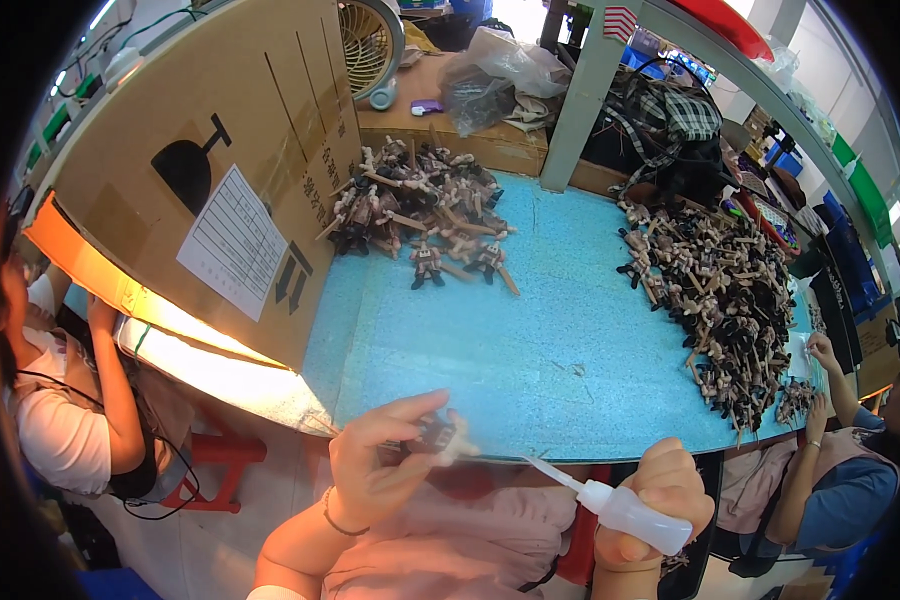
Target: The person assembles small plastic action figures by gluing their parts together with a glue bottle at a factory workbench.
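My left hand (375, 465) pinches a small dark toy figure (436, 436) just over the near edge of the blue table mat (530, 350). My right hand (660, 500) is closed around a white squeeze bottle (625, 513). Its thin nozzle points left and its tip reaches the figure. A pile of similar toy figures (420, 205) lies at the far left of the mat. A longer heap of figures (720, 300) runs down the mat's right side.
A large cardboard panel (220, 170) with a paper sheet stands along the left of the mat. A fan (370, 45) and plastic bags (500, 70) sit behind. One person sits at the left (60, 400), another at the right (830, 470) reaching toward the heap.
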Demonstrator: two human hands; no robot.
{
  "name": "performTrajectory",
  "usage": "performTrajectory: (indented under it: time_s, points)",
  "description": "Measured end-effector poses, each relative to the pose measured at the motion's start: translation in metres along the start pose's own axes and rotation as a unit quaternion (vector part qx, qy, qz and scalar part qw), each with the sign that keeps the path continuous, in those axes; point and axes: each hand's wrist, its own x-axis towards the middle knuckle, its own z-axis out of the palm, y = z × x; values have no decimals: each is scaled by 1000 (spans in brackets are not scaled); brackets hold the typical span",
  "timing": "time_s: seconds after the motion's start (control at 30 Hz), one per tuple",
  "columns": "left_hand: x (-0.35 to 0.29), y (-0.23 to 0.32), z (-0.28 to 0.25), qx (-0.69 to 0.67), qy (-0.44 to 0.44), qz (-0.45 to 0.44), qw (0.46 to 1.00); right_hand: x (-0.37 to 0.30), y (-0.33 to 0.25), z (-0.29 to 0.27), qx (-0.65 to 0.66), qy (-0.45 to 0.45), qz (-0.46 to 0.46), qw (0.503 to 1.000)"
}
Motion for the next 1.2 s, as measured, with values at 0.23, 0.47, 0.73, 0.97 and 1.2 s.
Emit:
performTrajectory:
  time_s: [0.23,0.47,0.73,0.97,1.2]
  points:
    - [-3,0,-1,3,-9,6,1000,1,-3,2,-25,-19,-11,999]
    - [-4,0,-2,21,-11,6,1000,4,-11,-6,36,-45,21,998]
    - [0,1,0,6,8,-3,1000,-1,-4,-1,-10,-13,-8,1000]
    - [-4,0,-3,-11,40,-36,998,-2,66,26,102,149,239,954]
    - [-30,-5,-14,28,71,-57,995,29,182,59,101,-6,369,924]
